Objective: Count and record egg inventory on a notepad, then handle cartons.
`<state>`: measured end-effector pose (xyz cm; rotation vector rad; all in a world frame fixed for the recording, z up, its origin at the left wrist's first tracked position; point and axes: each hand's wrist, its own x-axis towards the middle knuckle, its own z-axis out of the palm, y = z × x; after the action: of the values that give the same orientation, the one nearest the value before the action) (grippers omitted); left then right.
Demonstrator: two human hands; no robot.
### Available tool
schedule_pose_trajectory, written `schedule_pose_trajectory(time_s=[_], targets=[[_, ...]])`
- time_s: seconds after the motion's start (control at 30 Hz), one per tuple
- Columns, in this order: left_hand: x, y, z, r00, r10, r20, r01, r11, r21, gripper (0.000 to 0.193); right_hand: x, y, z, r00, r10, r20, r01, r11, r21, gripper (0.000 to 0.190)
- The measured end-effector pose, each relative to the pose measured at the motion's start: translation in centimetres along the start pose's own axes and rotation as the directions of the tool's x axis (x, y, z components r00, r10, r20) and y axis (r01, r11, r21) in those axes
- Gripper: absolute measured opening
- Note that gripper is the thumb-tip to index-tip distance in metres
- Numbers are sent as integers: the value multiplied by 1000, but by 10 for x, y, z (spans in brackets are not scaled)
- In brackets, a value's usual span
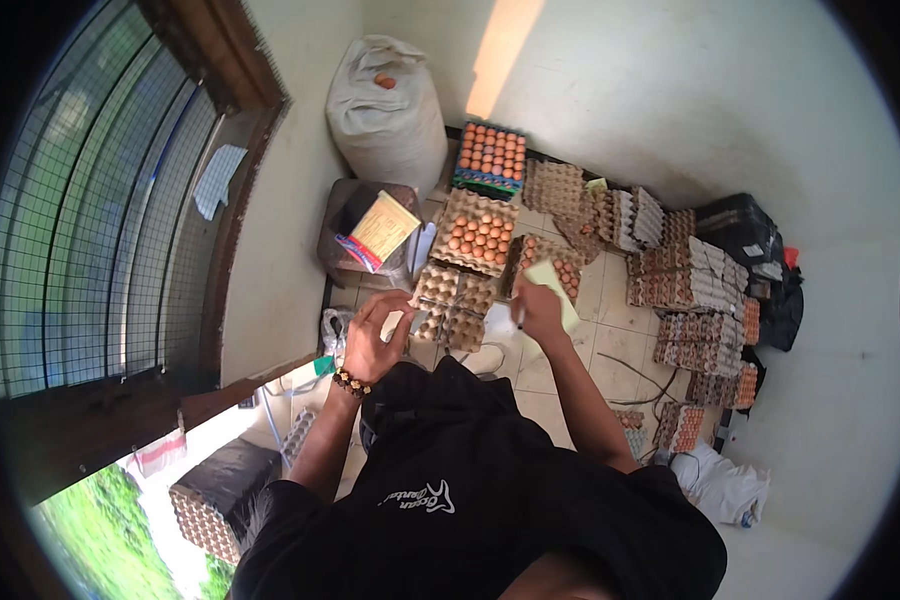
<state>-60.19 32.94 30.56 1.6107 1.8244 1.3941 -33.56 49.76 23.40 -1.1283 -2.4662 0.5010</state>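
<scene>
My right hand (541,311) is closed around a sheet of pale yellow paper (562,296), and a thin pen-like thing with a dark tip shows at its lower side. Beyond that hand lies a cardboard tray of brown eggs (527,251), partly covered by the paper. My left hand (371,334) is raised with fingers bent, thumb and forefinger apart, and nothing visible between them. Just right of it sits a strapped stack of cardboard egg trays (454,307). Past this stack is another tray holding brown eggs (481,234).
A plastic tray stack full of eggs (491,150) stands by a large white sack (390,120) with eggs on top. Papers (379,229) rest on a brown stool (330,247). Several tied egg-tray stacks (697,277) line the right wall; a dark strap (637,371) lies on the tiles.
</scene>
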Motion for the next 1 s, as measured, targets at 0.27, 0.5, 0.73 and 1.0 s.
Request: schedule_pose_trajectory(time_s=[0.27, 0.5, 0.73, 1.0], targets=[[-38, -65, -72, 975, -224, 0, 222, 966, 130, 18, 139, -83, 117, 805, -169, 568, -353, 634, 689, 19], [-134, -100, -118, 791, -595, -144, 612, 766, 197, 16, 257, -65, 242, 614, -31, 789, -755, 268, 598, 19], [-166, -117, -108, 680, -723, -122, 729, 648, 221, 16, 306, 28, 391, 738, -51, 673, -223, 923, 315, 20], [-175, -122, -117, 677, -729, -103, 726, 638, 255, 14, 285, -1, 381, 981, 98, 166, -69, 983, -172, 55]])
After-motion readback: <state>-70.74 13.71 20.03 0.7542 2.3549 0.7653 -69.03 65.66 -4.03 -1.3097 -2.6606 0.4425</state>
